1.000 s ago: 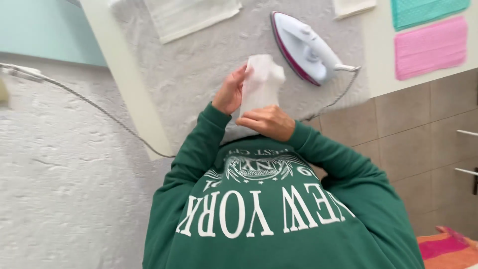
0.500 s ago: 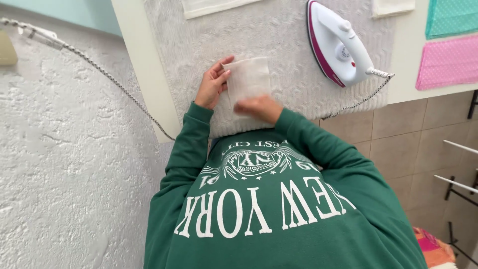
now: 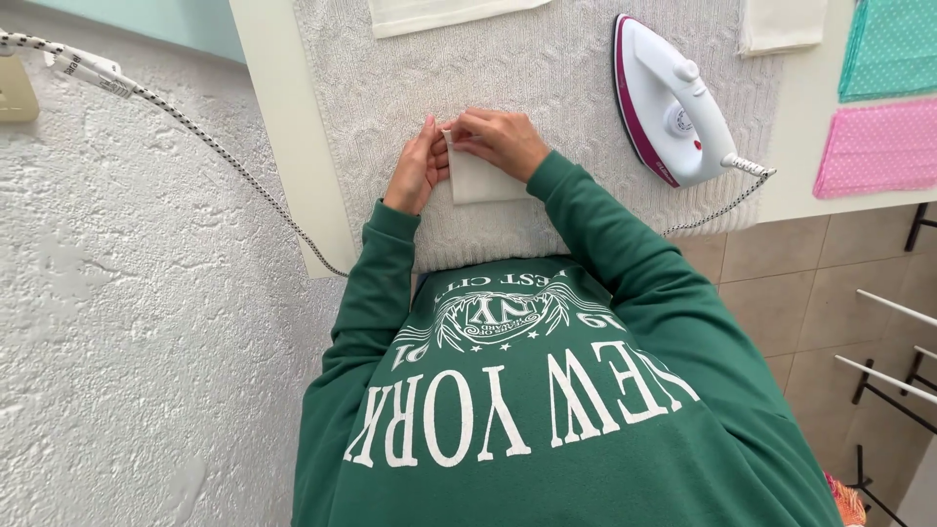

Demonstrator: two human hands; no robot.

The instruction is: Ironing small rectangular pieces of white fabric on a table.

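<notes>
Left hand [image 3: 415, 168] and right hand [image 3: 500, 140] both pinched a small folded white cloth [image 3: 478, 181], left of the white-and-magenta iron [image 3: 669, 102].

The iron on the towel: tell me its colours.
The iron is white with a magenta edge, seen in the head view.

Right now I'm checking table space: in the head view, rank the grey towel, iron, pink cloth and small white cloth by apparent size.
1. Grey towel, by far largest.
2. Iron.
3. Pink cloth, cut off by the frame edge, so unsure against the iron.
4. Small white cloth, partly hidden under both hands.
</notes>
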